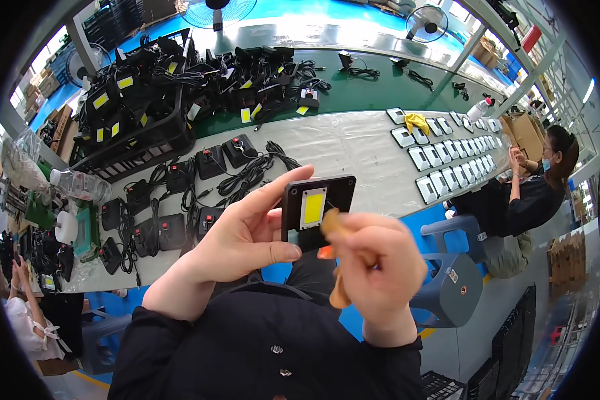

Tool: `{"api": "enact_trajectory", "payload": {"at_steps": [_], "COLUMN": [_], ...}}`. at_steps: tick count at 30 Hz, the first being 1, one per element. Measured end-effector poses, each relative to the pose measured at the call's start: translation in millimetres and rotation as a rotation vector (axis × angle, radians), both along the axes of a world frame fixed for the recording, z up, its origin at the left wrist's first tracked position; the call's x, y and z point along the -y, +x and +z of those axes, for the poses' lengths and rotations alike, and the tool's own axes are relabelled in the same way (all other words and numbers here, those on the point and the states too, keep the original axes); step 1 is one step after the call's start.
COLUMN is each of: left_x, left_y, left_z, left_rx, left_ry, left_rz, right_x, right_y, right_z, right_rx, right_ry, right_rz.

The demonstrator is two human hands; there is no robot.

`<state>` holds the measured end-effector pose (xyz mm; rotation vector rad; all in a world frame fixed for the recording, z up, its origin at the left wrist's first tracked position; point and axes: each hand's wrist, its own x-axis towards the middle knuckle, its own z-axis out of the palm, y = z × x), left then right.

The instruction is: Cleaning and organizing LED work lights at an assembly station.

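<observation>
Gripping a black lamp [313, 211] in the left hand [245, 233], closed on its left side, with thumb on the front near the lower edge and fingers behind. Holding it upright before the chest, with its yellow panel [313, 205] facing toward the head. Bending the fingers of the right hand [379, 267] close to the lamp's right side, with tan covers [335, 223] on the fingertips. Cannot tell, from this view, if gripping something there or not. On the table [350, 143], to the left, more black lamps [172, 231] with cables [247, 180], some with small red parts. Behind them, a black crate [140, 151] full of similar lamps, and just beside it a loose pile of lamps [260, 87] on a green surface [373, 97]. Near the crate, a clear plastic bottle [80, 184]. To the right, rows of pale flat frames [440, 155], with a yellow cloth [417, 123] lying over some of them. Beyond the frames, at the far right, a seated co-worker [537, 200] in black. To the right of the right hand, a blue-grey stool [450, 290].
</observation>
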<state>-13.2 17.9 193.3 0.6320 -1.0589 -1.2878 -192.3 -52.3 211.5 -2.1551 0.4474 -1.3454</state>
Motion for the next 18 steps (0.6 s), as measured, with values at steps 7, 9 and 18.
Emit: {"api": "enact_trajectory", "payload": {"at_steps": [7, 9, 18], "left_x": [13.7, 14.0, 31.5], "left_y": [-2.6, -5.5, -21.2], "left_z": [7.2, 13.7, 11.5], "left_rx": [-0.057, -0.136, -0.286], "left_ry": [0.008, 0.050, 0.115], "left_rz": [0.067, 0.030, -0.160], "right_x": [17.6, 15.5, 39.3], "right_y": [-12.4, -28.5, -24.3], "right_z": [12.0, -2.9, -44.4], "right_rx": [-0.119, 0.330, 0.240], "right_ry": [0.017, 0.421, 0.864], "right_rz": [0.235, 0.112, 0.373]}}
